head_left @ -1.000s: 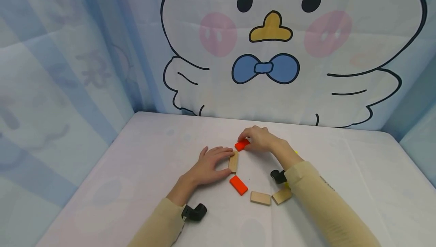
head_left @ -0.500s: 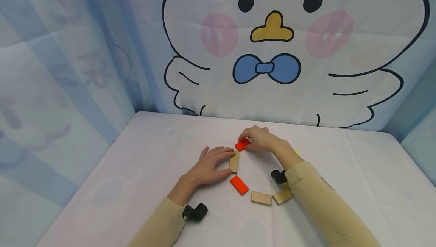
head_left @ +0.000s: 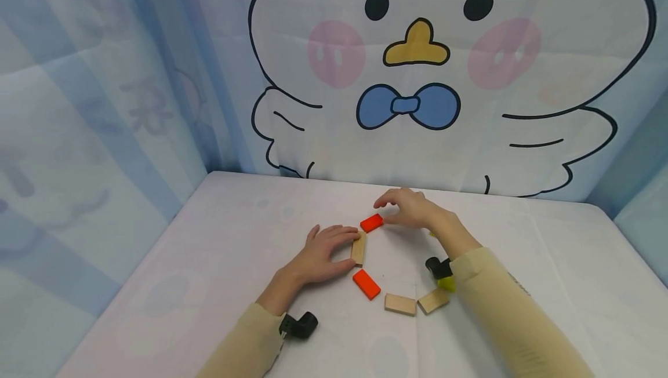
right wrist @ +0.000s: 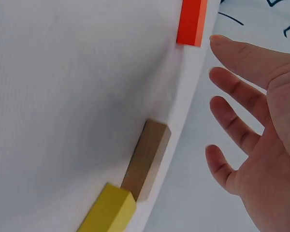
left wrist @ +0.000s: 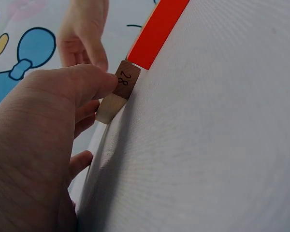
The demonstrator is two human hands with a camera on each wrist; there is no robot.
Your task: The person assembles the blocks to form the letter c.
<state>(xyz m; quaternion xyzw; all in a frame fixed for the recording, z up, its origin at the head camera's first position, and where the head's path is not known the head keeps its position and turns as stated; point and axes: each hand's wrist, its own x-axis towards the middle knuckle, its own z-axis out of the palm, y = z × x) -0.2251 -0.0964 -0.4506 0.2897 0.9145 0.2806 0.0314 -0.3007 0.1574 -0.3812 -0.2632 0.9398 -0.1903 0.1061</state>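
In the head view, my left hand (head_left: 322,256) holds a plain wooden block (head_left: 358,249) between thumb and fingertips. The left wrist view shows the thumb against the end of that wooden block (left wrist: 126,79), which is marked 28. Just beyond it lies a red block (head_left: 371,223), set at an angle, its near corner close to the wooden one. My right hand (head_left: 412,209) hovers at this red block's right end with parted fingers and nothing in them. In the right wrist view, a gap shows between the thumb and the red block (right wrist: 191,23).
Nearer, a second red block (head_left: 366,284), two wooden blocks (head_left: 400,304) and a yellow block (head_left: 446,284) continue a curved row. The right forearm partly covers the right side, where the right wrist view shows a wooden block (right wrist: 147,162) beside a yellow block (right wrist: 108,210). A printed curtain stands behind the table.
My right hand has let go of the far red block and moved slightly up and right, its fingers spreading. The left hand has stayed on the wooden block.
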